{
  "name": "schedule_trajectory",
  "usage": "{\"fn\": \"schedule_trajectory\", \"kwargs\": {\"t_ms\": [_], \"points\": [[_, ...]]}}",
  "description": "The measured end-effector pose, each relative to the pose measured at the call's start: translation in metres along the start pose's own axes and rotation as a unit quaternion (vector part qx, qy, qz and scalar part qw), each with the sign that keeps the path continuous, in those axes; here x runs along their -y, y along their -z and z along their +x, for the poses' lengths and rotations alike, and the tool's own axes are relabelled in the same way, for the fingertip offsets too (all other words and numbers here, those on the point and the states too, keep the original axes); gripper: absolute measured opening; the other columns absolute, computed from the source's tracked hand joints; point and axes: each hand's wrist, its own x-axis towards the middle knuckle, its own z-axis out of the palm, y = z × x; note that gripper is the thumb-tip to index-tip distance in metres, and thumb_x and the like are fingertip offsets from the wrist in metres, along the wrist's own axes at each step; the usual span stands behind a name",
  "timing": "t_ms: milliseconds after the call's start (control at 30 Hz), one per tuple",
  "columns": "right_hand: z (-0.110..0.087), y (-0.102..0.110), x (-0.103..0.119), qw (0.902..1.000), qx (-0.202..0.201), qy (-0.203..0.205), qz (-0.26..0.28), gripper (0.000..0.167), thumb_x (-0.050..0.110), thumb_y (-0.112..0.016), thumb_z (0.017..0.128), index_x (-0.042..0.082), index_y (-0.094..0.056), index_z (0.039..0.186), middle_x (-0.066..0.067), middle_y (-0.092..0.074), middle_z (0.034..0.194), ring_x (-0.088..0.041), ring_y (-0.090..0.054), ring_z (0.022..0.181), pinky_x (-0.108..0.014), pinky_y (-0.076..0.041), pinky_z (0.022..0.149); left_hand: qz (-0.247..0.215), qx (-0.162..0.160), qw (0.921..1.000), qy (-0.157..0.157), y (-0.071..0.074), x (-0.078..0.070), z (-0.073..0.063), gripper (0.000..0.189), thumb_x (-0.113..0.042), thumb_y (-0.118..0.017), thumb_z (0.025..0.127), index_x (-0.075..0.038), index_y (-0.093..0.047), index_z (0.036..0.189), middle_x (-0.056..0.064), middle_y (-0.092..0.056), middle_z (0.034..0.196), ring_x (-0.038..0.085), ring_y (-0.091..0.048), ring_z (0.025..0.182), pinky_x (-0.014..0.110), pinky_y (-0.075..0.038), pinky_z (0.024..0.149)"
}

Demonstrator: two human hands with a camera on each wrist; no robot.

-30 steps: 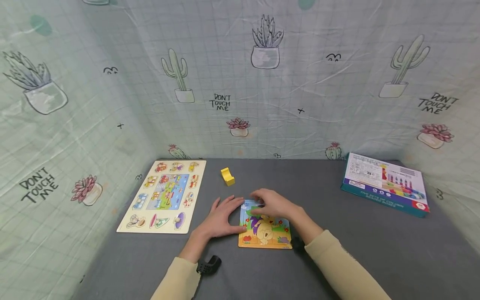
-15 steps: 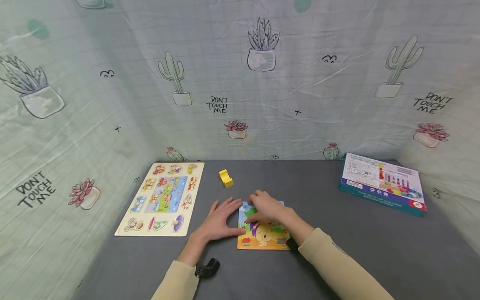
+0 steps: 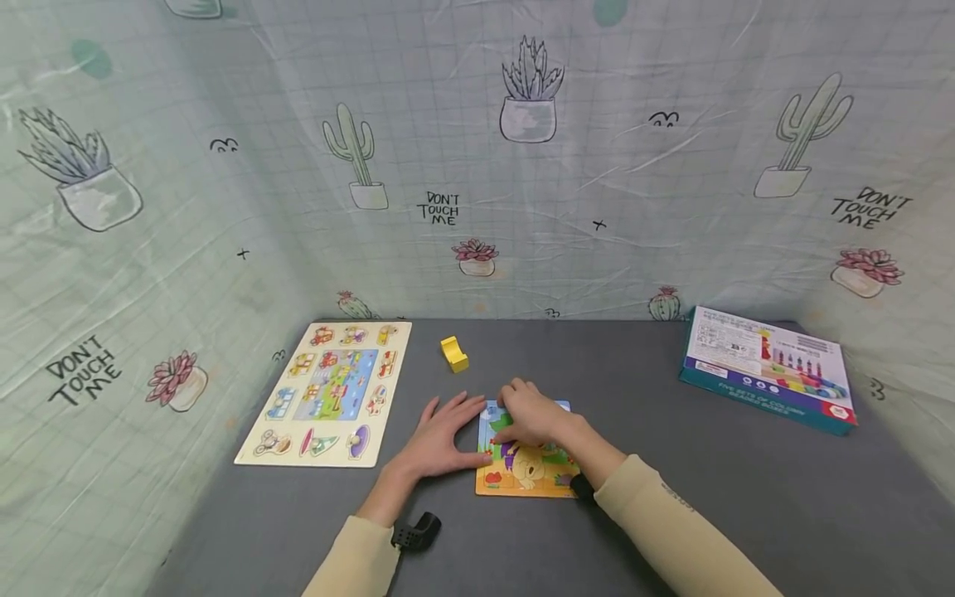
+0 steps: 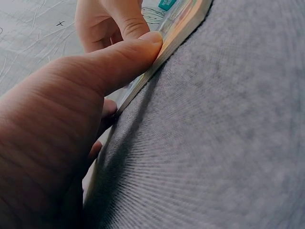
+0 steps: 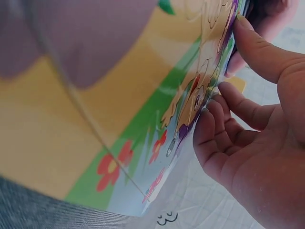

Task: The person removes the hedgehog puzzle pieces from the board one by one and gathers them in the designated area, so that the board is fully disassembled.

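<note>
The puzzle [image 3: 525, 477] lies on the worktop [image 3: 522, 547]. At its left edge, the left hand [image 3: 438, 441] is spread, thumb on the puzzle. The right hand [image 3: 531, 414] bends its fingers over the far part; whether its grip pinches anything, I cannot tell. Left lies a board [image 3: 293, 428]; far, a yellow block [image 3: 453, 355]; far right, a box [image 3: 768, 365].
</note>
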Motion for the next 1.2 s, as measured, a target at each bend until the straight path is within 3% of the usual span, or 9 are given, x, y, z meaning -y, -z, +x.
{"fn": "schedule_trajectory", "kwargs": {"t_ms": [533, 667, 900, 1200], "points": [[0.003, -0.001, -0.003, 0.9996, -0.004, 0.007, 0.026, 0.053, 0.030, -0.080, 0.090, 0.004, -0.056, 0.129, -0.014, -0.049, 0.128, -0.031, -0.046, 0.118, -0.045, -0.046, 0.099, -0.005, 0.002, 1.0000, 0.007, 0.000, 0.001, 0.001, 0.089, -0.060, -0.073, 0.084, -0.016, -0.044, 0.155, 0.000, -0.040, 0.159, 0.026, -0.023, 0.150, 0.061, -0.004, 0.116], [0.002, 0.001, -0.004, 0.9990, -0.015, 0.020, 0.036, 0.045, 0.026, -0.079, 0.091, 0.006, -0.057, 0.125, -0.011, -0.051, 0.123, -0.029, -0.048, 0.113, -0.044, -0.047, 0.096, -0.006, 0.003, 0.9999, 0.009, 0.000, 0.000, 0.000, 0.089, -0.060, -0.074, 0.083, -0.016, -0.044, 0.155, 0.001, -0.041, 0.158, 0.026, -0.023, 0.150, 0.060, -0.004, 0.117], [-0.002, 0.006, -0.007, 0.9892, -0.050, 0.052, 0.128, 0.015, 0.013, -0.071, 0.097, 0.010, -0.062, 0.107, 0.000, -0.060, 0.092, -0.014, -0.057, 0.080, -0.034, -0.051, 0.074, -0.007, 0.002, 0.9999, 0.011, 0.000, 0.001, 0.001, 0.089, -0.061, -0.074, 0.083, -0.017, -0.044, 0.155, 0.000, -0.041, 0.158, 0.025, -0.023, 0.150, 0.060, -0.004, 0.117], [-0.018, 0.022, -0.025, 0.9731, -0.089, 0.074, 0.200, 0.006, 0.015, -0.068, 0.098, 0.012, -0.064, 0.102, 0.003, -0.062, 0.088, -0.014, -0.057, 0.074, -0.034, -0.049, 0.068, -0.005, 0.004, 0.9999, 0.012, -0.001, 0.001, 0.002, 0.089, -0.061, -0.074, 0.082, -0.017, -0.045, 0.154, -0.002, -0.040, 0.158, 0.026, -0.023, 0.150, 0.061, -0.003, 0.116]]}}
